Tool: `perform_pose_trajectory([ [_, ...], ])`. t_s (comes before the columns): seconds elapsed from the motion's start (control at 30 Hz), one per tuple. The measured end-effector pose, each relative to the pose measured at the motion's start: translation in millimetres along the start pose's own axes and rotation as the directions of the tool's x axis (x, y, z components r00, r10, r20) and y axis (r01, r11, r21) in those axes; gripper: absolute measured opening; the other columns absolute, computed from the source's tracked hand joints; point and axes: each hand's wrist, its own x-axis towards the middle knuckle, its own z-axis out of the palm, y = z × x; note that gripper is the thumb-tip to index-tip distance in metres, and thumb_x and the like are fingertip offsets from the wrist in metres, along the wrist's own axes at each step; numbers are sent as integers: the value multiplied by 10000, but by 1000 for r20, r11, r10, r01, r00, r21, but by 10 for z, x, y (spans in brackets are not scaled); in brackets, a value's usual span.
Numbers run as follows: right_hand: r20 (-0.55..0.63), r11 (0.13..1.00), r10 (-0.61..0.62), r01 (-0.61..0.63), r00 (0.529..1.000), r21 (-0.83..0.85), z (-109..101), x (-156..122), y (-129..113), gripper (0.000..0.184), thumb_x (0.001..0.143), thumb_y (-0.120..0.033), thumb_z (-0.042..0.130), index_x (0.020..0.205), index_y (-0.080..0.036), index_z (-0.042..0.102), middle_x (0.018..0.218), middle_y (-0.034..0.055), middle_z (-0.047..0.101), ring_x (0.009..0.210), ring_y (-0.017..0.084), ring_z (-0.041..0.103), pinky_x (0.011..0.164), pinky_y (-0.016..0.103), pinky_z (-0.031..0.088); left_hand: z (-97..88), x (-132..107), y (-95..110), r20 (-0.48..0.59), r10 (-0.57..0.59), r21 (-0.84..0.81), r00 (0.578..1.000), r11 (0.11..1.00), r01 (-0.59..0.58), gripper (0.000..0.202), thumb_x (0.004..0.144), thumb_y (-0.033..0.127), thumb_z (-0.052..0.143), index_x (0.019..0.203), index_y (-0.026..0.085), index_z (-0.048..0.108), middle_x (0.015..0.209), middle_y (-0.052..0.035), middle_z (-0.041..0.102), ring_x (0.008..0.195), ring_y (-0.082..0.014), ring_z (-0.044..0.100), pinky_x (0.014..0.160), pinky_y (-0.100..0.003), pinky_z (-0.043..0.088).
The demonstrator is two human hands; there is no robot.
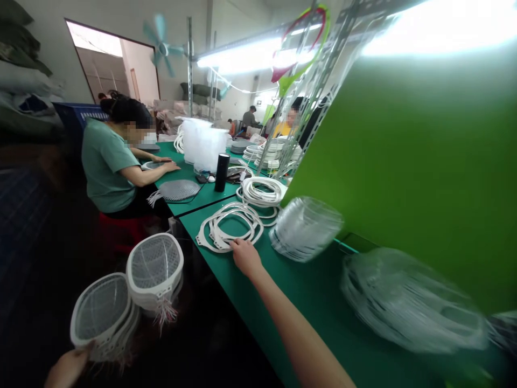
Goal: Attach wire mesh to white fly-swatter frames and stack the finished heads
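My right hand reaches out over the green table. Its fingers are closed on the near edge of a pile of white plastic racket frames. My left hand sits at the bottom left, off the table's edge. It grips the bottom of a stack of white mesh racket heads. A second stack of mesh heads, with loose wires hanging from it, stands right beside the first.
Two blurred stacks of clear plastic pieces lie to the right of the frames. More white frames and a black cylinder lie beyond. A green panel walls the right. A seated co-worker works at the far left.
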Motion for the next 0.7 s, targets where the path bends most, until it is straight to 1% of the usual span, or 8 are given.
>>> perform_pose_trajectory([
  [0.1, -13, 997, -66, 65, 998, -41, -50, -3, 28, 414, 849, 47, 458, 1097, -149, 726, 1123, 129, 738, 1105, 245, 677, 977, 348, 510, -175, -92, 438, -229, 61, 60, 971, 997, -48, 345, 706, 602, 563, 658, 261, 585, 576, -84, 678, 593, -405, 681, 617, -523, 552],
  [0.17, -56, 993, -106, 102, 993, -65, -146, -124, 30, 474, 859, 63, 432, 1226, -117, 672, 1244, 149, 696, 1218, 261, 621, 1028, 369, 490, -147, -358, 977, -321, 390, 28, 863, 915, -403, 322, 790, 545, 546, 842, 241, 640, 828, -106, 740, 793, -367, 716, 760, -499, 569],
  [0.27, -119, 986, -150, 139, 981, -96, -335, -545, 26, 485, 895, 40, 404, 1307, -94, 622, 1309, 153, 663, 1260, 280, 596, 1054, 411, 490, 120, -868, 1889, -213, 876, 20, 433, 447, -894, 294, 910, 434, 550, 1114, 239, 631, 1154, -95, 707, 1133, -305, 657, 1008, -460, 505],
  [0.37, -266, 959, -272, 238, 925, -151, -532, -1271, 62, 459, 931, 8, 398, 1308, -118, 627, 1251, 120, 702, 1220, 259, 630, 1038, 406, 523, 509, -1259, 2505, -18, 995, 88, 101, 102, -991, 652, 950, 357, 566, 1528, 184, 319, 1571, -157, 396, 1471, -356, 322, 1149, -565, 358],
  [0.43, -357, 949, -307, 256, 882, -185, -662, -1832, 109, 474, 950, -5, 408, 1381, -125, 566, 1260, 105, 699, 1245, 235, 616, 1042, 380, 531, 751, -1422, 2646, 178, 980, 65, -91, -104, -992, 655, 943, 231, 546, 1551, 191, 306, 1600, -135, 359, 1500, -359, 252, 1171, -592, 316],
  [0.53, -332, 971, -228, 190, 915, -145, -872, -2597, 158, 506, 999, -60, 395, 1489, -179, 444, 1283, 56, 688, 1236, 191, 621, 1015, 319, 549, 1055, -1590, 2563, 373, 873, -106, -314, -296, -949, 609, 843, 4, 448, 1394, 240, 556, 1466, -66, 555, 1452, -310, 382, 1189, -555, 319],
  [0.63, -302, 996, -47, 22, 952, -87, -1080, -3206, 133, 508, 1038, -173, 399, 1540, -238, 364, 1331, 37, 652, 1249, 214, 604, 998, 323, 555, 1310, -1732, 2359, 382, 830, -227, -406, -342, -912, 585, 817, -27, 442, 1253, 293, 666, 1185, -16, 718, 1274, -258, 589, 1190, -505, 347],
  [0.7, -296, 989, 103, -129, 950, -69, -1177, -3562, 85, 497, 1049, -285, 399, 1545, -271, 362, 1343, 28, 639, 1234, 240, 610, 997, 340, 555, 1458, -1823, 2238, 329, 847, -261, -416, -342, -903, 574, 843, 3, 461, 1275, 330, 653, 1068, 5, 735, 1121, -224, 673, 1175, -476, 379],
])
